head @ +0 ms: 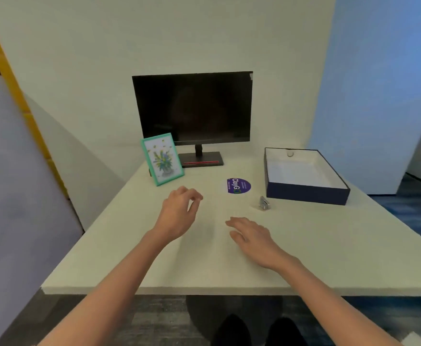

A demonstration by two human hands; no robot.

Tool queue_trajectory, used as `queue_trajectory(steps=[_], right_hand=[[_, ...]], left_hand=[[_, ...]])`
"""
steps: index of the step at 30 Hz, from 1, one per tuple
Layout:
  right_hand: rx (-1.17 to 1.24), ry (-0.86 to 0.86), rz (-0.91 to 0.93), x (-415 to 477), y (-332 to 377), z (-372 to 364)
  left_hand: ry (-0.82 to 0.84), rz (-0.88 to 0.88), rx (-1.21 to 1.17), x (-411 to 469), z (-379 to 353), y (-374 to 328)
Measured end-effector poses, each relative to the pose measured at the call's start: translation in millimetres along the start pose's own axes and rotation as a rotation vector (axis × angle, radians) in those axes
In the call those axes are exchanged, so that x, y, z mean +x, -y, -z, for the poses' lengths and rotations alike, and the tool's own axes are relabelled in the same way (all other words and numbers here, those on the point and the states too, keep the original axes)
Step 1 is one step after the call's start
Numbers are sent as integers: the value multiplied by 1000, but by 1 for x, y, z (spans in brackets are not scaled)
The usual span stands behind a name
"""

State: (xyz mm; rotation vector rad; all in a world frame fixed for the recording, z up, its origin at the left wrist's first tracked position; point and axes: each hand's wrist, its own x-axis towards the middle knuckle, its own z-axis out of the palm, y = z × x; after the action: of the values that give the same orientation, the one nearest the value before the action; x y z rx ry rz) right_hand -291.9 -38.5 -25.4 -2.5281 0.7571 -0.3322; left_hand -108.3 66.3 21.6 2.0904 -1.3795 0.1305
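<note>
I log the left hand (pixel 179 216) above the table (pixel 129 258), fingers loosely curled, thumb tip near forefinger, nothing visible between them. Right hand (pixel 253 237) is flat with straight fingers and holds nothing; I cannot tell if it touches the table. The small metal object (pixel 264 203) lies just beyond it, beside the open box (pixel 306 193), too blurred to identify. The purple disc (pixel 238 186) print is only partly legible.

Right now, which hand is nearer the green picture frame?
Left. The left hand is just in front of the green picture frame; the right hand is farther right, nearer the person.
</note>
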Motion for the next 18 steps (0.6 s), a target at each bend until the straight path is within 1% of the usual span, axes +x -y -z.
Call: queue_trajectory(steps=[3,5,8,12,14,18], right_hand=[[-207,125,-25,15,10,-21],[-299,186,-52,24,14,-33],[-370,189,-99,33,14,-43],[-401,184,-130,40,20,-52],[-409,200,-93,37,27,-57],[-404,265,69,26,43,-66]], left_hand=[[8,87,36,-17,7,46],[28,118,65,-28,8,71],[65,138,103,-41,8,90],[84,141,146,-55,6,106],[99,120,174,-62,3,111],[155,78,232,-70,-2,112]])
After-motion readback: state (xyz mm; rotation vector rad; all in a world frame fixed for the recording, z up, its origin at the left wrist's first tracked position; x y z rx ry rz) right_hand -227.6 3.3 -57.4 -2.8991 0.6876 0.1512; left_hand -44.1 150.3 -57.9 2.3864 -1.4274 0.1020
